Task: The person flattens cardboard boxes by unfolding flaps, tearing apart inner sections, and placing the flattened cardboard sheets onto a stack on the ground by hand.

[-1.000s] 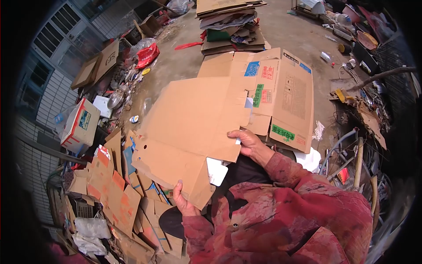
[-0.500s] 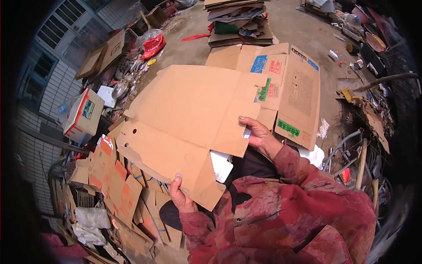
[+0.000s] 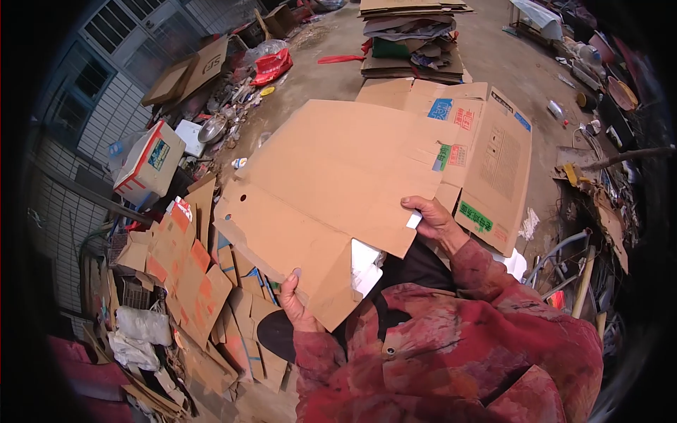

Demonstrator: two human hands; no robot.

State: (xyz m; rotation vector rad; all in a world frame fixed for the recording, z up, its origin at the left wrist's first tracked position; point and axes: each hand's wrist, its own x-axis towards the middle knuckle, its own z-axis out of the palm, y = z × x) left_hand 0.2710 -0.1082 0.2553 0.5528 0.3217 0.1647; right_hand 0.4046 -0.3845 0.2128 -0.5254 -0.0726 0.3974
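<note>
A large brown sheet of flattened cardboard (image 3: 331, 176) lies across my lap, tilted away from me, with a dark round hole near its left edge. My left hand (image 3: 299, 303) grips its near left edge, thumb on top and fingers hidden underneath. On the right edge, my right hand (image 3: 431, 220) pinches the sheet the same way. A white piece (image 3: 367, 266) shows below the sheet's cut-out near edge; I cannot tell what it is. Just beyond lies a printed flattened carton (image 3: 493, 166) with blue and green labels, partly covered by the sheet.
A tied stack of flattened cardboard (image 3: 412, 42) stands at the far side. Orange-marked cardboard pieces (image 3: 185, 271) pile up at left, near a white and red box (image 3: 150, 163). Scrap, pipes and a wooden stick (image 3: 587, 275) crowd the right.
The view has shifted, so the surroundings sit farther right. The sheet remains in both hands, its far edge now slightly more to the right over the printed carton.
</note>
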